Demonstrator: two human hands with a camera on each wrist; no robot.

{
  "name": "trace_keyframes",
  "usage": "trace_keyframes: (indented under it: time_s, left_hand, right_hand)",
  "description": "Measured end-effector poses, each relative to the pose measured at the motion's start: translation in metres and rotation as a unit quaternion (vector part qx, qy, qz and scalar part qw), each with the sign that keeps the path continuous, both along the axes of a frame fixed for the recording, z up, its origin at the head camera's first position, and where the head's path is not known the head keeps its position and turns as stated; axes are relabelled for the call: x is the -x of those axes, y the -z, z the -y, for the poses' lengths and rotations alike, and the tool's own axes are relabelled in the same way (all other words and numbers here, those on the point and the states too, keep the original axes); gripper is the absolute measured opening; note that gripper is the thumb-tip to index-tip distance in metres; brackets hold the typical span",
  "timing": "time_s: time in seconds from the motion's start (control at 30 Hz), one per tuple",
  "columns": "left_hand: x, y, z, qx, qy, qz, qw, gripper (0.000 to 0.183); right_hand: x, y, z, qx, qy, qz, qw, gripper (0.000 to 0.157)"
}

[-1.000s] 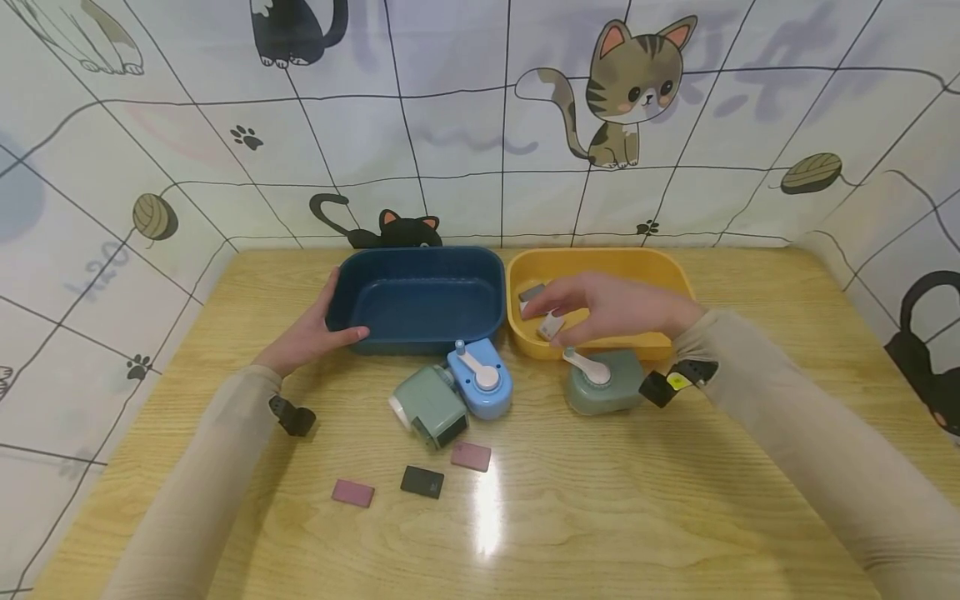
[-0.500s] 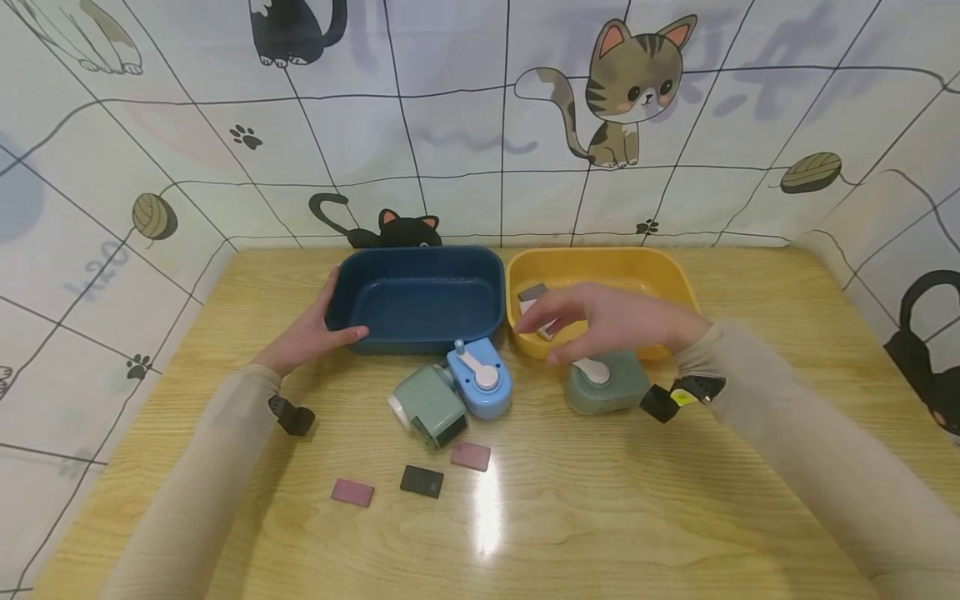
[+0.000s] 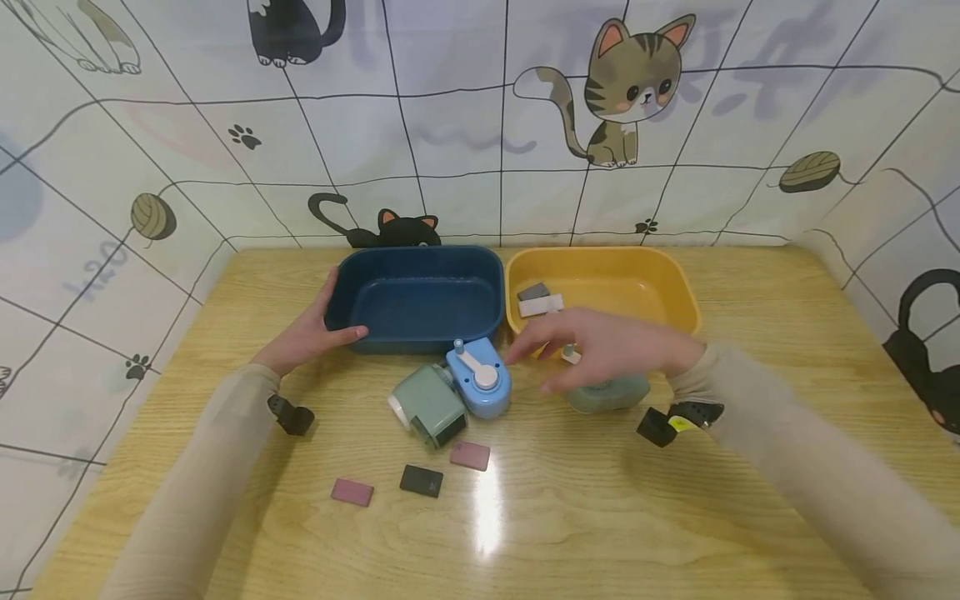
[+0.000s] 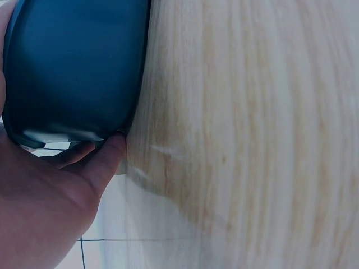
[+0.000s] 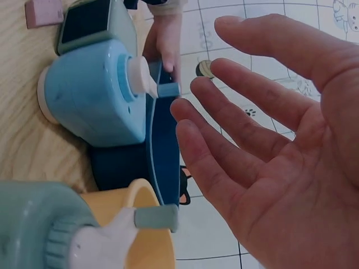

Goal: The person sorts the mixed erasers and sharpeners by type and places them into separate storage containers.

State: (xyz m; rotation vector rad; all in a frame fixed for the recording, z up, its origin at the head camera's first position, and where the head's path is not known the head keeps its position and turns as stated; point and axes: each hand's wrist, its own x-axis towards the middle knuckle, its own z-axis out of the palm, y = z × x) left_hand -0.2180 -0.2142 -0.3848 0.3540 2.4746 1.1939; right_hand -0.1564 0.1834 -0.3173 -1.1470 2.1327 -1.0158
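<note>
My left hand (image 3: pixel 306 335) grips the left end of a dark blue bin (image 3: pixel 427 315), thumb along the front wall and fingers round the side. Bare fingers spread loosely, my right hand (image 3: pixel 606 343) hovers over a green pencil sharpener (image 3: pixel 611 396) with a white crank, partly covering it. In the right wrist view that palm holds nothing. Left of its fingertips stands a light blue pencil sharpener (image 3: pixel 489 402), crank up, against the blue bin's front. Beside it another green pencil sharpener (image 3: pixel 431 402) lies on its side.
A yellow bin (image 3: pixel 637 292) adjoins the blue one; a grey eraser (image 3: pixel 533 292) and a white eraser (image 3: pixel 540 305) lie inside. Two pink erasers (image 3: pixel 470 456) and a black eraser (image 3: pixel 422 481) rest on the wooden table (image 3: pixel 600 517). A cat-print cloth (image 3: pixel 465 125) hangs behind.
My right hand has drawn back from the yellow bin toward the front, uncovering the white eraser and covering more of the right green sharpener. My left hand stays on the blue bin.
</note>
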Motion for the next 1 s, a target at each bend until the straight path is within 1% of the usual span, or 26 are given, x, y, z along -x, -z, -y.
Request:
trace_keyframes:
  time_s: [0.07, 0.23, 0.43, 0.53, 0.6, 0.77, 0.87, 1.0]
  left_hand:
    - [0.001, 0.001, 0.000, 0.001, 0.000, 0.001, 1.0000, 0.110]
    - [0.000, 0.001, 0.000, -0.001, 0.000, 0.002, 1.0000, 0.110]
    - [-0.003, -0.003, -0.002, -0.004, 0.000, 0.006, 1.0000, 0.110]
    - [-0.001, -0.002, -0.001, -0.005, -0.001, 0.005, 1.0000, 0.109]
    - [0.003, 0.004, 0.002, -0.001, -0.002, 0.001, 1.0000, 0.109]
    - [0.016, 0.024, 0.011, 0.004, -0.002, -0.010, 0.9999, 0.110]
    - [0.018, 0.029, 0.013, 0.002, -0.002, -0.014, 0.9999, 0.110]
    - [0.016, 0.032, 0.014, -0.001, -0.003, -0.022, 0.9998, 0.111]
  right_hand:
    - [-0.002, 0.002, 0.001, -0.001, -0.003, -0.008, 1.000, 0.041]
    - [-0.006, 0.006, 0.003, 0.001, -0.009, -0.009, 1.000, 0.040]
    - [-0.012, 0.012, 0.007, 0.007, -0.021, 0.019, 1.000, 0.041]
    - [-0.015, 0.014, 0.010, 0.006, -0.026, 0.025, 0.999, 0.041]
    - [-0.018, 0.016, 0.012, 0.006, -0.028, 0.026, 0.999, 0.041]
    - [-0.022, 0.022, 0.015, 0.011, -0.037, 0.034, 0.999, 0.040]
    - [-0.024, 0.027, 0.017, 0.014, -0.043, 0.035, 0.998, 0.040]
    - [-0.026, 0.038, 0.021, 0.018, -0.053, 0.033, 0.998, 0.039]
